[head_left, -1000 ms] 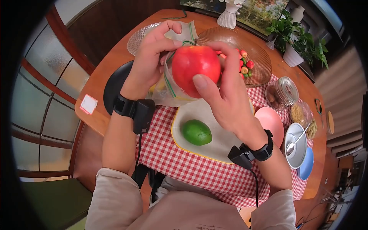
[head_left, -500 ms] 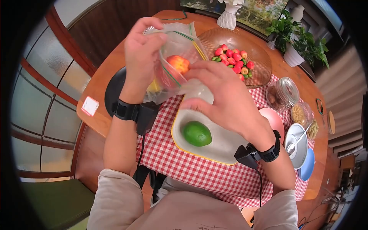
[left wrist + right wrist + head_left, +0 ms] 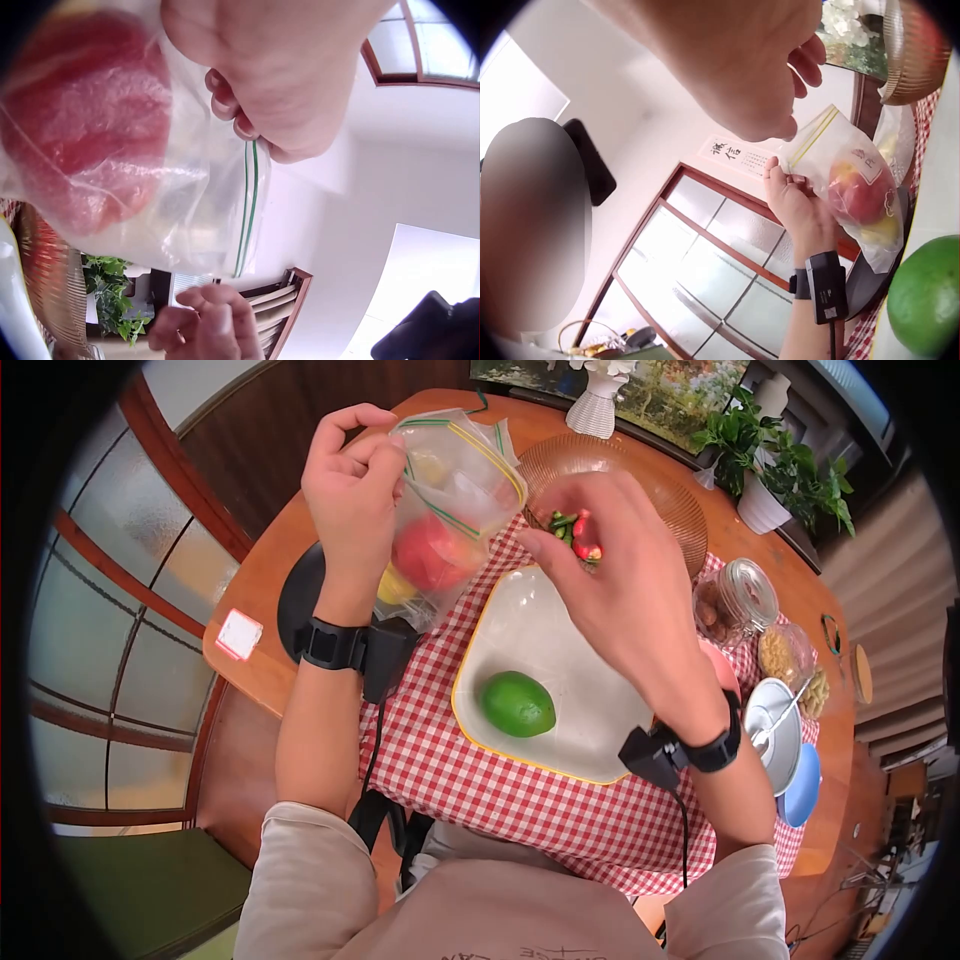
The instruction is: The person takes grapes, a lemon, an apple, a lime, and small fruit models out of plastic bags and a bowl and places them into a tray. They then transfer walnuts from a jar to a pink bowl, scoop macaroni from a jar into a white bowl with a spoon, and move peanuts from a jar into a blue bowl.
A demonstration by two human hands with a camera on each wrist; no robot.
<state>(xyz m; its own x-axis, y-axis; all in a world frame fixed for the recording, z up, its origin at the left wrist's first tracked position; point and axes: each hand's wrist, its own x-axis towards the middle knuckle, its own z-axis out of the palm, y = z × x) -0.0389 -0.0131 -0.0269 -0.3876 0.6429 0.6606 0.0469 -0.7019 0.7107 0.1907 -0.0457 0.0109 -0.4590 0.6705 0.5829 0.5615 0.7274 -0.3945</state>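
My left hand (image 3: pixel 350 485) grips one side of a clear zip bag (image 3: pixel 465 490) near its green-and-yellow-lined mouth. Inside the bag lies a large red fruit (image 3: pixel 432 552) with orange-yellow patches, and below it a yellow thing (image 3: pixel 395 586). My right hand (image 3: pixel 625 575) hovers to the right of the bag's mouth, thumb and fingers apart and loosely bent, with nothing in its grasp. Below the hands, a smooth green mango-shaped fruit (image 3: pixel 517 703) rests on a white tray (image 3: pixel 580 745) with a yellow rim.
Behind my right hand stands a ribbed amber bowl (image 3: pixel 675 490) of small red and green fruits. On the right are a glass jar (image 3: pixel 735 600), a grey bowl (image 3: pixel 772 700) with a spoon and a blue plate (image 3: pixel 800 785). A black plate (image 3: pixel 300 600) lies left of the bag.
The red fruit has gone from my right hand down into the bag. My right hand has let it go and drawn back to the right; my left hand has moved slightly left, still on the bag.
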